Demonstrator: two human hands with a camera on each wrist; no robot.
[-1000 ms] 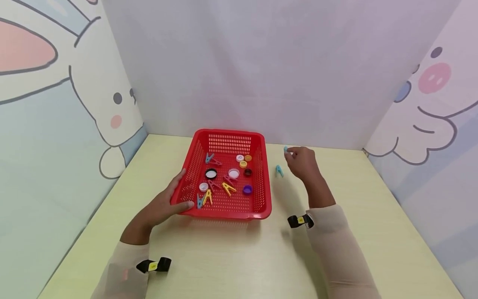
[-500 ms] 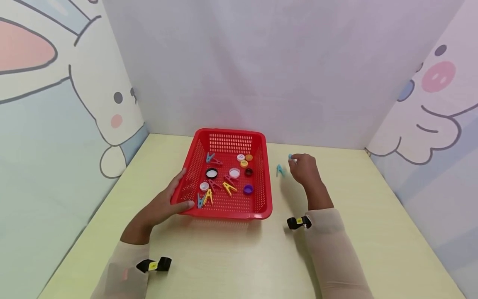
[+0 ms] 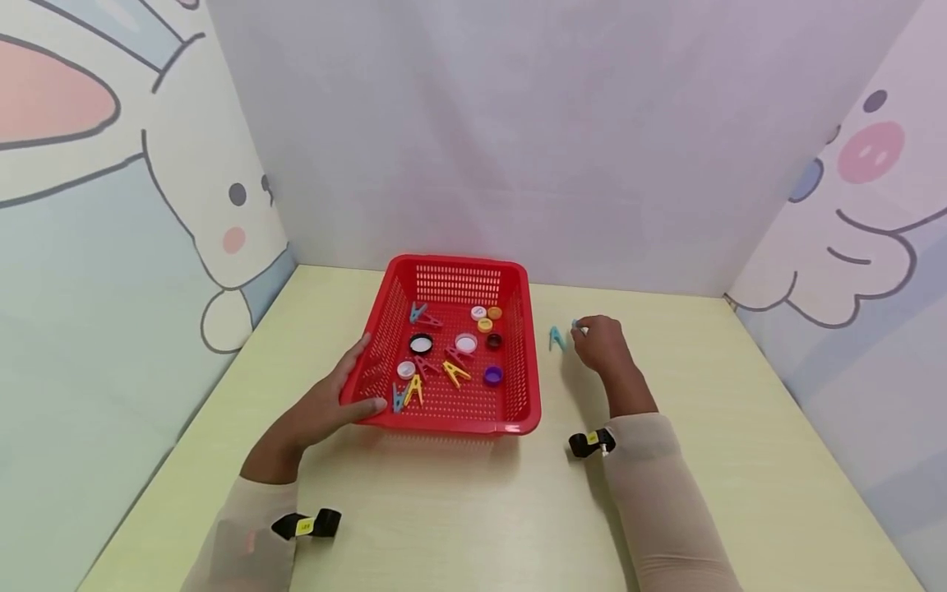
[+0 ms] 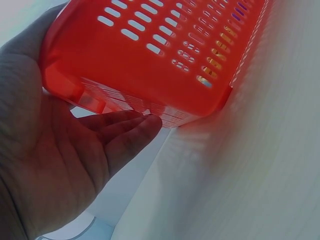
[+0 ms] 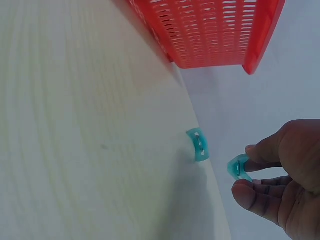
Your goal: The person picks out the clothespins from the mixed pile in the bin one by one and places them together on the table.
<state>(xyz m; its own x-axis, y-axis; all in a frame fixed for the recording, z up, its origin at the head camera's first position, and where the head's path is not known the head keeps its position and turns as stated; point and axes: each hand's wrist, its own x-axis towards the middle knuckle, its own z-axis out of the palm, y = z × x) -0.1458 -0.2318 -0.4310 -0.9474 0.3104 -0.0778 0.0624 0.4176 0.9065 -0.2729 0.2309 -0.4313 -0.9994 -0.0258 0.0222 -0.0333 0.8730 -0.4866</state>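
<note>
A red slotted plastic basket [image 3: 447, 426] stands on the table, holding several clothespins and bottle caps. My left hand [image 3: 325, 407] grips its near left corner. The thumb lies over the rim, and in the left wrist view the fingers [image 4: 132, 135] rest along the outer wall. To the right of the basket, my right hand [image 3: 605, 345] pinches a light blue clothespin [image 5: 239, 168] between thumb and fingers. A second light blue clothespin [image 3: 557, 338] sits on the table between that hand and the basket.
Inside the basket are yellow clothespins [image 3: 455, 372], a purple cap [image 3: 493, 376] and a black-rimmed cap [image 3: 421, 344], among others. A pale wall [image 3: 473, 164] rises behind the table, with cartoon-printed walls on both sides. The pale wooden tabletop [image 3: 444, 518] extends toward me.
My right hand has come slightly nearer to me with the pinched clothespin, which is now lower and close to the second one. The left hand and basket have kept their place.
</note>
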